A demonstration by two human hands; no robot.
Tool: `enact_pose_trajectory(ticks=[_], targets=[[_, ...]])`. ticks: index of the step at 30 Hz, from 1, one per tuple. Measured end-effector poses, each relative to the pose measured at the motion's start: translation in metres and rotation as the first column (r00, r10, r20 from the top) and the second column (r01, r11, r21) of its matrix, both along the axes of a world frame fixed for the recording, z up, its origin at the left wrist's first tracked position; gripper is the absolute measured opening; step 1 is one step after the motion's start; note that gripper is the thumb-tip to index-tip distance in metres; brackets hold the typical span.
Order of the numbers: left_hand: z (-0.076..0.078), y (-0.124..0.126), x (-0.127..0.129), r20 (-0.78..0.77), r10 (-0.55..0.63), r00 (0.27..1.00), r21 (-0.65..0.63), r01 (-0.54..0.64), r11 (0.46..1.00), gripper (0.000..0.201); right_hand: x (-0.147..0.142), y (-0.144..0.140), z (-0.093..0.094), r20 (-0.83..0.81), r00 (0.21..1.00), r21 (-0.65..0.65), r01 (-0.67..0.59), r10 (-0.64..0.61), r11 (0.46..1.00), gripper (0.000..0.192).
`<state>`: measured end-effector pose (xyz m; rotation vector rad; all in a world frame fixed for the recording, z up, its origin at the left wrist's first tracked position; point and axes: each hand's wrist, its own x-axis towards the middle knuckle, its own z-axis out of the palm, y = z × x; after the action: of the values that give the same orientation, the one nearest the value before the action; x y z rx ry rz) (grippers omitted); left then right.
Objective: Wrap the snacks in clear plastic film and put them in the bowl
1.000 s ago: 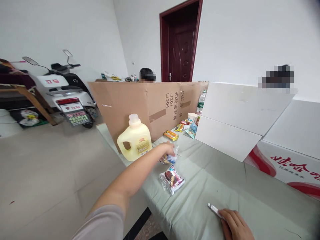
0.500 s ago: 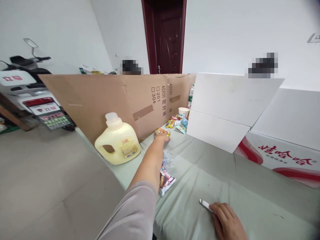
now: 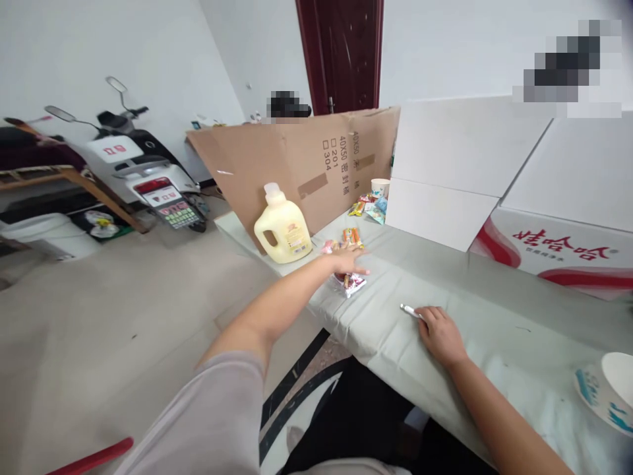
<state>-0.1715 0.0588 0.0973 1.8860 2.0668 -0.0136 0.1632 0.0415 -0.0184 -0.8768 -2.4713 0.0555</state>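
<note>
Just one yellow jug (image 3: 283, 226), two hands: left hand (image 3: 347, 263), right hand (image 3: 439, 333).

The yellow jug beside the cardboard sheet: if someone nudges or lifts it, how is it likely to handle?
The yellow jug looks full and squat, so it is probably heavy for its size and unlikely to tip. Its moulded handle should give a firm grip. On the cloth-covered table it would likely drag rather than slide.

Two bare hands on a pale green cloth-covered table (image 3: 395, 330)

At frame centre the left hand (image 3: 349, 262) lies flat over a clear plastic snack packet (image 3: 351, 284); lower right, the right hand (image 3: 440, 333) rests touching a small white pen-like stick (image 3: 409, 309); a cream plastic jug (image 3: 283, 226) stands above.
</note>
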Motion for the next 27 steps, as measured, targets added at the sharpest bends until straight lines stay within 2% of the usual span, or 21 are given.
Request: enact_pose_trajectory(ticks=[3, 7, 10, 16, 19, 21, 23, 25, 27], targets=[[-0.008, -0.034, 0.026, -0.054, 0.025, 0.998, 0.035, -0.023, 0.999, 0.088, -0.001, -0.002, 0.003, -0.004, 1.000, 0.031, 0.008, -0.007, 0.999, 0.022], [-0.016, -0.057, 0.038, -0.113, 0.084, 0.990, 0.112, -0.071, 0.991, 0.049, -0.003, -0.004, 0.007, -0.025, 0.999, 0.067, 0.026, -0.025, 0.997, 0.021], [-0.013, -0.059, 0.035, -0.126, 0.092, 0.988, 0.167, -0.070, 0.983, 0.030, -0.004, -0.006, 0.009, -0.042, 0.999, 0.086, 0.036, -0.032, 0.996, 0.021], [-0.007, -0.038, 0.022, -0.149, 0.152, 0.977, 0.173, -0.126, 0.977, 0.025, -0.004, -0.010, 0.004, -0.050, 0.998, 0.114, 0.037, -0.031, 0.993, 0.021], [0.001, -0.007, 0.013, -0.148, 0.170, 0.974, 0.120, -0.153, 0.981, 0.040, -0.005, -0.008, 0.004, -0.049, 0.998, 0.078, 0.032, -0.028, 0.996, 0.023], [0.014, 0.026, 0.004, -0.133, 0.176, 0.975, 0.104, -0.163, 0.981, 0.052, -0.009, 0.001, 0.010, -0.009, 1.000, 0.018, 0.016, -0.016, 1.000, 0.015], [0.030, 0.071, -0.007, -0.118, 0.187, 0.975, 0.132, -0.171, 0.976, 0.051, -0.015, 0.020, 0.019, 0.043, 0.999, -0.042, 0.001, 0.000, 0.999, 0.009], [0.047, 0.124, -0.019, -0.111, 0.205, 0.972, 0.196, -0.181, 0.964, 0.044, -0.023, 0.047, 0.026, 0.050, 0.999, -0.101, 0.015, -0.009, 0.995, 0.018], [0.060, 0.181, -0.032, -0.107, 0.219, 0.970, 0.278, -0.182, 0.943, 0.044, -0.030, 0.077, 0.025, 0.004, 0.999, -0.168, 0.050, -0.050, 0.984, 0.026]])
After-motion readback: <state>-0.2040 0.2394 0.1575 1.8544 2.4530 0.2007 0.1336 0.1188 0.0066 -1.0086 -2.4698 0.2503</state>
